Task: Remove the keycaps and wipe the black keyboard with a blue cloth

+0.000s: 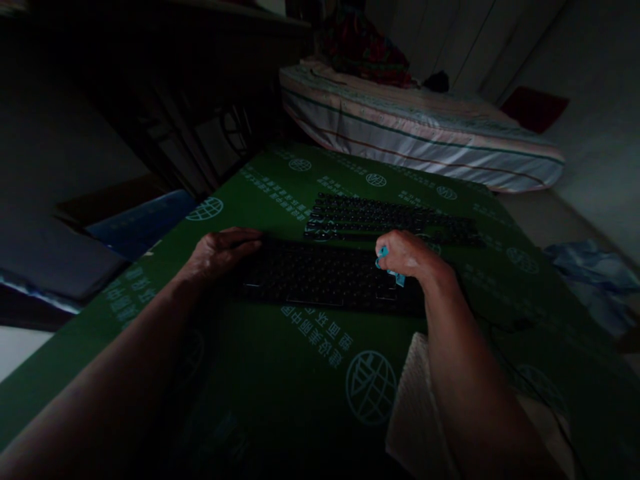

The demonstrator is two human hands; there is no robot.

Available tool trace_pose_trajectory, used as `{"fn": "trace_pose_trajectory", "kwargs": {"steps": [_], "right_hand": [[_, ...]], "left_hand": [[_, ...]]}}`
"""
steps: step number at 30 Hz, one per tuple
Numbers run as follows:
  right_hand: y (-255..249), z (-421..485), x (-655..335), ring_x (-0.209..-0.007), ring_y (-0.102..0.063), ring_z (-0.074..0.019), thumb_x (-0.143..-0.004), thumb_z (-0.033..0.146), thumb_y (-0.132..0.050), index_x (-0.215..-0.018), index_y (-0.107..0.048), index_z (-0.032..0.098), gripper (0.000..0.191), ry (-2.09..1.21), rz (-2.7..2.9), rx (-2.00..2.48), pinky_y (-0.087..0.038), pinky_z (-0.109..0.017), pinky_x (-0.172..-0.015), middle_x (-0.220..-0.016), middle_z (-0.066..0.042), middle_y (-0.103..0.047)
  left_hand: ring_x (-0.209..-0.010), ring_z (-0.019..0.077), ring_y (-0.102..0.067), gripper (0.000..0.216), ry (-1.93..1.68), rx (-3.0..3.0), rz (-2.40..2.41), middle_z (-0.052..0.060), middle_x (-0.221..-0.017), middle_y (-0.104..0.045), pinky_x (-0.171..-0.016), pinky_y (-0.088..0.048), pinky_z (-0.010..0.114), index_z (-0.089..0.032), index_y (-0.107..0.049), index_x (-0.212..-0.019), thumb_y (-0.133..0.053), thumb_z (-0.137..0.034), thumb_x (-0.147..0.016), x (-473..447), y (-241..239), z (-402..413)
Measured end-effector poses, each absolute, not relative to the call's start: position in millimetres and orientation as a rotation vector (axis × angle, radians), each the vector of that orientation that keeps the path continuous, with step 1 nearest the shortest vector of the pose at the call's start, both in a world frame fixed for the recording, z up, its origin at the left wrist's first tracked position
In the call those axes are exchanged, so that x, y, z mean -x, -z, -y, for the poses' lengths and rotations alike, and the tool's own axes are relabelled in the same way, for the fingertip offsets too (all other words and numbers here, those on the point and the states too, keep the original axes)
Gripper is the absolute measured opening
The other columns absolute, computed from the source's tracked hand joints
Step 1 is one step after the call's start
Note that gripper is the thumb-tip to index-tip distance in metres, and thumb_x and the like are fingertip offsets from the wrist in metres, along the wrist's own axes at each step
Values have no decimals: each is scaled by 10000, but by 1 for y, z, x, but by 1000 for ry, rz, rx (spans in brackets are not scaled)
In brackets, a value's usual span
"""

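A black keyboard (320, 277) lies on the green printed tabletop, its keycaps apparently off, with rows of small dark studs showing. At its back left corner, my left hand (225, 250) holds the edge, fingers stretched along the back and thumb in front. My right hand (405, 253) is closed over the keyboard's right part, around a small turquoise item (399, 277). Part of that item sticks out below the fingers; its kind is too dark to tell. Behind the keyboard, black keycaps (370, 217) lie in rows.
The green table (320, 373) carries white globe prints and lettering. A pale textured cloth (413, 400) lies under my right forearm, and a thin dark cable (515, 367) runs at the right. Beyond stands a bed with a striped sheet (400, 143). Bluish fabric (595, 273) is at the far right.
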State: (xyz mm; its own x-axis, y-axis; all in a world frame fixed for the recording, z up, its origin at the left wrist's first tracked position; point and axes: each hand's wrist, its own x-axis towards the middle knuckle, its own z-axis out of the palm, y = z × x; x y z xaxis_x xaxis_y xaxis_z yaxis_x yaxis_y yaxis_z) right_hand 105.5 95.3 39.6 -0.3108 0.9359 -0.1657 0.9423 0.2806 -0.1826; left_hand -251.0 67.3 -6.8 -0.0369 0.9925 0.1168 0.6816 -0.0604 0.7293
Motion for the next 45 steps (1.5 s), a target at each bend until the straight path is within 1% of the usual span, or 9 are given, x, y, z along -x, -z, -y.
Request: {"fn": "trace_pose_trajectory", "kwargs": {"steps": [6,11,16,24,29,33,36,40,45], "right_hand": [[-41,-96,-108,-707,-650,-171,-658,159,-637,-817,-721,216,189,359,-2485,-1822,-329,-224,-526,-758,-35,-713],[-40,-95,-105,-730,-655,-177,-658,150,-637,-832,-726,226,209,329,-2499,-1828,-320,-226,-532,-773,-36,-717],[-41,-96,-111,-699,-647,-165,-651,150,-647,-816,-725,218,195,331,-2452,-1875,-322,-221,-519,-757,-31,-712],[-43,-95,-113,-675,-640,-153,-650,142,-661,-801,-728,219,182,379,-2435,-1886,-335,-218,-514,-735,-16,-715],[-42,-96,-114,-675,-635,-160,-648,141,-652,-804,-728,212,188,343,-2426,-1898,-342,-227,-523,-737,-26,-714],[-42,-95,-112,-662,-630,-153,-661,154,-650,-800,-722,215,168,375,-2472,-1876,-343,-225,-526,-719,-19,-704],[-42,-95,-114,-658,-630,-153,-654,136,-650,-793,-719,209,171,360,-2454,-1883,-341,-224,-524,-714,-22,-700],[-40,-97,-120,-635,-626,-154,-651,136,-649,-771,-712,204,152,358,-2415,-1902,-340,-228,-514,-692,-22,-696],[-41,-98,-119,-670,-643,-159,-652,156,-663,-790,-718,207,156,374,-2422,-1883,-357,-223,-529,-745,-31,-717]], "left_hand": [[-1098,274,-606,720,-891,-1850,-1726,108,-1161,-666,-1023,-428,357,-140,-709,-1033,-575,-746,-668,249,5,-67],[-1083,261,-614,675,-904,-1871,-1734,83,-1153,-673,-1017,-432,341,-166,-709,-1040,-584,-725,-683,251,7,-68],[-1094,266,-611,671,-897,-1827,-1751,86,-1166,-671,-1032,-419,348,-161,-711,-1037,-597,-714,-675,251,8,-69],[-1097,294,-613,722,-906,-1844,-1738,97,-1140,-684,-1042,-422,389,-170,-730,-989,-569,-774,-628,247,2,-67],[-1105,291,-608,697,-886,-1859,-1717,109,-1158,-670,-1045,-419,389,-147,-718,-1024,-572,-730,-670,247,1,-65],[-1078,268,-619,643,-892,-1818,-1757,85,-1160,-672,-1029,-430,361,-163,-709,-1040,-592,-686,-684,249,5,-67],[-1075,274,-618,643,-902,-1821,-1767,81,-1140,-680,-1018,-438,364,-169,-714,-1022,-595,-694,-670,250,7,-68],[-1102,280,-609,668,-902,-1840,-1728,102,-1149,-674,-1041,-421,376,-146,-712,-1026,-597,-698,-667,249,5,-67],[-1095,282,-613,661,-906,-1848,-1727,100,-1146,-674,-1036,-426,378,-152,-711,-1018,-592,-702,-672,249,3,-67]]}}
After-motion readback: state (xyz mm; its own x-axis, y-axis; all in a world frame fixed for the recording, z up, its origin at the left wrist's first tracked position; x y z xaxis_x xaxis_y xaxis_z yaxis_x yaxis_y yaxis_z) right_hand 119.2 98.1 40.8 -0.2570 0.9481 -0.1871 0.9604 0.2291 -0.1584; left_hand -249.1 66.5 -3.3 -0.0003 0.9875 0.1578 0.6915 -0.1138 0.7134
